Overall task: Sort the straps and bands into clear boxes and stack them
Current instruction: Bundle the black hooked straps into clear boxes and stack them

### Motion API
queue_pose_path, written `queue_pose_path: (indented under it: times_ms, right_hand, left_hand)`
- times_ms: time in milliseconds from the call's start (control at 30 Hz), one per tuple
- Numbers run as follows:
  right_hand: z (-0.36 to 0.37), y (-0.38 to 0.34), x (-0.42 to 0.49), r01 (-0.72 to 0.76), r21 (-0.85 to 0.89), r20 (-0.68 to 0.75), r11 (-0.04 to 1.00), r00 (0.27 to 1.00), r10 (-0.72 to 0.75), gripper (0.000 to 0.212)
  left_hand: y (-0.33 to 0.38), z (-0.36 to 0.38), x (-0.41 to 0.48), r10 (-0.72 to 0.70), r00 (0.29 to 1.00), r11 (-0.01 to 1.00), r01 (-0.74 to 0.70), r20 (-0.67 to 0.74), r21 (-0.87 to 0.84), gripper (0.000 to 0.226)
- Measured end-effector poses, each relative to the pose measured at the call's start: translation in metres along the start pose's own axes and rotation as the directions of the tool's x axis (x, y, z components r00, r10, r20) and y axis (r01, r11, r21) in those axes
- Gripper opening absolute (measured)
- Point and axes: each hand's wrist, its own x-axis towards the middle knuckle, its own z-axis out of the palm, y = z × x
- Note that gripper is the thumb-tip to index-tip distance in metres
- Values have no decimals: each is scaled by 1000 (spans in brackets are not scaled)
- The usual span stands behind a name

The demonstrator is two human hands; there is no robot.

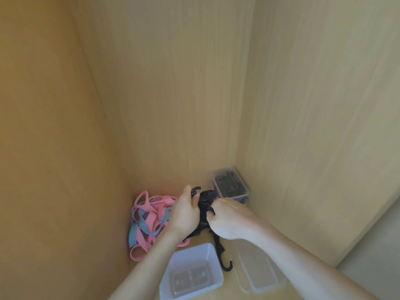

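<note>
Clutching tangled black hooked straps [205,199] in left grip [186,213] and right grip [227,221], both curled round; strap count lost in the bundle.

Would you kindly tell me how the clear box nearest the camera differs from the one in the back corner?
The near box is open and empty; the back box is lidded and holds dark straps. The near box sits on the shelf floor; the back box is stacked on another box. Both are clear, rectangular plastic.
</note>
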Motion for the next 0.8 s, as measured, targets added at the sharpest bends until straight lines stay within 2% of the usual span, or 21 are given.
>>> queue_pose_path:
  times_ms: [133, 267, 367, 467, 533, 600, 700, 800]
  right_hand:
    - [-14, 12, -2, 106, -139, 34, 985, 994, -102, 42]
    - [-33, 16, -2, 200, -161, 60, 966, 979, -193, 47]
    - [-54, 19, 3, 225, -63, 48, 972, 974, -223, 47]
    - [-74, 31, 6, 166, 285, 13, 944, 984, -177, 33]
    - [-79, 39, 3, 117, 565, 28, 817, 987, -161, 24]
    - [-73, 44, 0, 70, 743, 70, 666, 981, -182, 23]
    - [-48, 43, -3, 8, 921, 97, 390, 964, -249, 23]
    - [-25, 40, -11, -37, 989, 79, 145, 954, -290, 34]
  left_hand:
    - [-6, 5, 0, 28, 993, 970, -55, 114, 237, 29]
    - [-6, 5, -1, 39, 965, 953, -114, 260, 281, 29]
    - [3, 0, -6, 48, 930, 989, -96, 365, 114, 16]
    - [13, -11, -19, 83, 876, 967, 45, 475, -252, 16]
    - [21, -18, -30, 145, 834, 902, 110, 533, -418, 20]
    - [31, -23, -39, 194, 808, 863, 128, 556, -488, 22]
    - [45, -27, -47, 244, 789, 814, 150, 564, -562, 23]
    - [49, -28, -53, 269, 785, 766, 176, 557, -618, 23]
